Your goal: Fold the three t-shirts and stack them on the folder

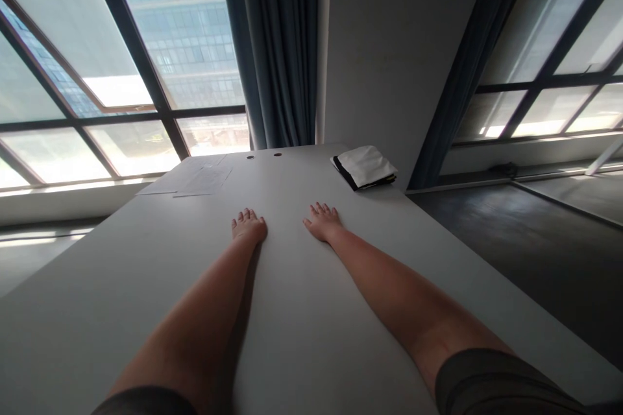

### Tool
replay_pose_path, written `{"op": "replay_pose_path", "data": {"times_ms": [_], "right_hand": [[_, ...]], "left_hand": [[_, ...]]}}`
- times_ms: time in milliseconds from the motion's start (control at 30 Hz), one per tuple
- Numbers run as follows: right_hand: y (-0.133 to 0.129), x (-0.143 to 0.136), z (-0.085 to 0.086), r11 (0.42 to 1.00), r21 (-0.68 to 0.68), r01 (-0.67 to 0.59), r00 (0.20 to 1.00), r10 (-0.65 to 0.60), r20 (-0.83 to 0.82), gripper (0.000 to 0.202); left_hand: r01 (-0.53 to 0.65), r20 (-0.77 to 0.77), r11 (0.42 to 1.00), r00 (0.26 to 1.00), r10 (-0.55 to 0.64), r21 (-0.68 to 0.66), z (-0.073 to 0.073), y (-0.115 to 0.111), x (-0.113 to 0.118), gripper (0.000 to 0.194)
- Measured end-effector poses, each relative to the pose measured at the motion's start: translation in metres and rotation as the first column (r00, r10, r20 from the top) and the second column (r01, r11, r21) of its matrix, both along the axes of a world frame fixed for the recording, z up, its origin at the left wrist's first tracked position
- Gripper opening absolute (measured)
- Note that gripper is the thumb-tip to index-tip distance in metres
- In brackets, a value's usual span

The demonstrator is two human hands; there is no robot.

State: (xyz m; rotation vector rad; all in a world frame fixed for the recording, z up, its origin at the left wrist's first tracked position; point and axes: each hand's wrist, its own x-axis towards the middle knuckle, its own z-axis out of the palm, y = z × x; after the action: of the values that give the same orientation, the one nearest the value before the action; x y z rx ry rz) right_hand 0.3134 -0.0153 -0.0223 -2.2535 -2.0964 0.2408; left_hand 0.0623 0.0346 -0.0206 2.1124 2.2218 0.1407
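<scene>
Both arms reach forward over a white table [287,311]. My left hand [249,225] lies palm down on the tabletop, its fingers spread and holding nothing. To its right, a short gap away, my right hand [323,222] also rests flat with fingers apart and nothing in them. Beyond my right hand sits a folded stack of cloth [367,166], white on top with black layers below. Some thin white sheets of paper [202,179] lie flat past my left hand. Neither hand touches the cloth or the paper.
Two small dark holes, a left one [250,157] and a right one [278,155], sit near the table's far edge. Behind stand a blue curtain [282,45] and a grey pillar [384,45]. Windows [185,26] flank them. Grey floor [535,240] lies beyond the right edge.
</scene>
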Motion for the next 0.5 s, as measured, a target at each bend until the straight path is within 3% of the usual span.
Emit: {"op": "replay_pose_path", "data": {"times_ms": [133,233,500], "right_hand": [[-0.006,0.01,0.003,0.999,0.003,-0.05,0.998,0.05,-0.03,0.076],[-0.007,0.017,0.006,0.996,0.003,-0.087,0.995,0.087,-0.051,0.074],[-0.004,0.014,0.009,0.994,0.013,-0.109,0.992,0.11,-0.054,0.071]], "left_hand": [[-0.104,-0.039,0.994,0.994,0.105,0.025,0.004,0.004,-0.047,0.073],[-0.131,-0.073,0.99,0.988,0.135,0.054,0.005,0.005,-0.068,0.073],[-0.072,-0.144,0.996,0.986,0.08,0.057,0.005,0.017,-0.077,0.077]]}}
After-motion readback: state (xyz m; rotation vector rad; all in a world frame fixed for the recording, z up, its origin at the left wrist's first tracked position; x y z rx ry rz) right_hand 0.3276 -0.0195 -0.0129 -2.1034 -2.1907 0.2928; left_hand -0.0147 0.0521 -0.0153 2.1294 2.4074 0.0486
